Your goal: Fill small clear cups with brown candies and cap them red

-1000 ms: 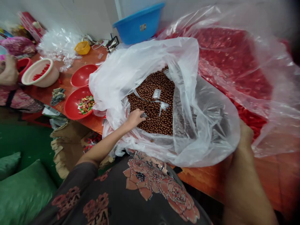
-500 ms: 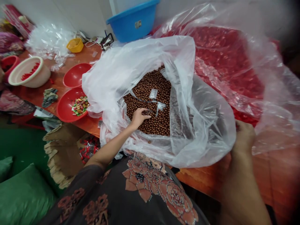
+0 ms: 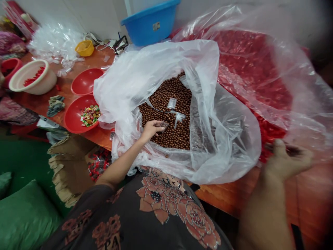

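Along an orange-red counter (image 3: 97, 59), working left to right: one red plastic pail (image 3: 6, 66); one cream plastic basin (image 3: 44, 85) with red pieces inside; a heap of clear plastic offcuts (image 3: 54, 40); one small yellow basket (image 3: 84, 48). Two round red bowls follow, the upper one (image 3: 87, 81) showing bare red plastic, the lower one (image 3: 73, 118) holding a small mound of colourful wrapped sweets (image 3: 90, 115). Behind them sits one blue plastic tub (image 3: 151, 22). Below the counter's edge, one torn cardboard box (image 3: 69, 166) holds red-and-clear packets, beside one green sack (image 3: 26, 218).

Centre: one large clear plastic bag (image 3: 156, 69) lies open on the counter, directly in front of the person's dark floral top (image 3: 156, 208). Inside, a dense mass of glossy round brown beads (image 3: 166, 128), too many to count, with two small clear packets (image 3: 171, 103) lying on top.

The left hand (image 3: 152, 130) is inside the bag, over the beads, fingers half-closed on a third small clear packet (image 3: 163, 125).

Right end: one big clear bag of shiny red pieces (image 3: 249, 69). The right hand (image 3: 284, 161), blurred, is raised beside it, fingers parted; whether it grips anything, I cannot tell.
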Motion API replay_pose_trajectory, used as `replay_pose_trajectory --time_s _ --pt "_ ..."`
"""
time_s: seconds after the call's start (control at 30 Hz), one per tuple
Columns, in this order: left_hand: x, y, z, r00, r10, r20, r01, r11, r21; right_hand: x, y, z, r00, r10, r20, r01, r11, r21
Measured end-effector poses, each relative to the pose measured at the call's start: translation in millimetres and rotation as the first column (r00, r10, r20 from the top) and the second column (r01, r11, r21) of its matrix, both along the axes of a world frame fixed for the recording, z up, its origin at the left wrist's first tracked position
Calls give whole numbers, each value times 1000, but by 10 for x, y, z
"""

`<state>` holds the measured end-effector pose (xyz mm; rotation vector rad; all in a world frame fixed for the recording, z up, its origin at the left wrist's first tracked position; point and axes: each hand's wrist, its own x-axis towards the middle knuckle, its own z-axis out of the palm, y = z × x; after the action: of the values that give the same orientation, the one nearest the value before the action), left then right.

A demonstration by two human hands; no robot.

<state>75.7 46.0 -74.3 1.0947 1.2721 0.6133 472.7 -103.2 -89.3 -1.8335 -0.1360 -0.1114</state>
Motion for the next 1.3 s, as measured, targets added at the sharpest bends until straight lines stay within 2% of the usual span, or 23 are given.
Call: replay_pose_trajectory --time_s 0.07,0.13,0.2,0.27,0.37,0.43,0.5,0.57,0.67,0.77,0.93,1.07,1.17,1.23,1.3 --pt "-44 -16 60 1000 8 27 -7 999 -35 -87 -55 125 998 38 -50 -22 957 289" --pt "-94 -38 103 999 10 49 -6 997 -73 -211 -142 290 982 178 -57 -122 843 524" --pt "-143 -74 133 997 -1 80 10 994 -106 -378 -228 480 939 340 -53 -226 724 652" --pt "-179 -126 160 990 -19 142 37 991 -125 -597 -276 666 881 470 -57 -309 662 683" --pt "-190 -234 209 966 -47 255 79 990 -117 -1034 -248 860 780 612 -130 -418 665 619" --pt "-166 -326 253 951 -64 304 100 990 -104 -1367 -172 897 655 728 -203 -522 630 575" --pt "-123 -430 305 938 -86 336 124 988 -93 -1681 -71 855 533 802 -270 -604 584 542" --pt "-77 -540 362 926 -115 359 151 986 -74 -1928 28 762 460 830 -315 -654 557 512" --pt "-22 -687 440 908 -174 381 202 979 -35 -2135 123 614 369 866 -337 -706 497 504" --pt "4 -780 485 902 -203 382 220 975 -3 -2201 127 537 335 890 -308 -761 448 469" --pt "12 -823 509 912 -219 347 209 976 65 -2206 42 537 305 934 -189 -869 354 345" --pt "27 -840 535 915 -229 332 210 973 92 -2218 3 578 302 946 -118 -916 322 240" --pt "47 -861 543 919 -233 318 198 970 139 -2229 13 587 320 946 45 -947 320 11" --pt "58 -878 529 926 -235 295 193 967 164 -2224 33 575 274 942 192 -932 310 -189" --pt "65 -893 502 932 -235 274 189 964 185 -2212 52 562 199 936 292 -897 294 -330"
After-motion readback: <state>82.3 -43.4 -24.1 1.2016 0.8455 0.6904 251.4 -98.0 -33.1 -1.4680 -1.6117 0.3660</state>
